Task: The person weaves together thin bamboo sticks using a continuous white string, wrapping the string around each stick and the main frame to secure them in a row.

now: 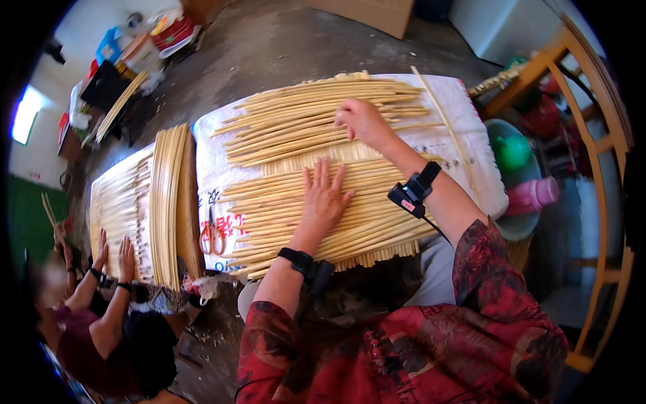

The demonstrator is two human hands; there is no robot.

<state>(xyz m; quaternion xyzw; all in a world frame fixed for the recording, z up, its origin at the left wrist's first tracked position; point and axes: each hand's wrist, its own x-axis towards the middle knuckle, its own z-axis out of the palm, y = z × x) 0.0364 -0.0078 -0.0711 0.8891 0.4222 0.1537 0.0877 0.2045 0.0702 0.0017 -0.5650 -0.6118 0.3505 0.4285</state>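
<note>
My left hand (325, 202) lies flat, fingers spread, on a near bundle of pale straw-coloured stalks (269, 219) laid side by side. Over the gap between this bundle and a far one (276, 135), my right hand (363, 124) is raised with its fingers curled. Faint thin lines, perhaps thread, show below those fingers, but what they pinch is too small to make out. A strip of crosswise stalks (289, 163) shows in the gap. The stalks rest on a white printed sack cloth (464, 101). Scissors (212, 239) with orange handles lie left of the near bundle.
One loose stalk (447, 124) slants across the cloth's right side. At left, a co-worker's hands (126, 259) rest on another stalk mat (121, 202), beside a tall stalk bundle (168, 202). A basin (521, 225) with a pink bottle (535, 195) and a wooden frame (599, 135) stand right.
</note>
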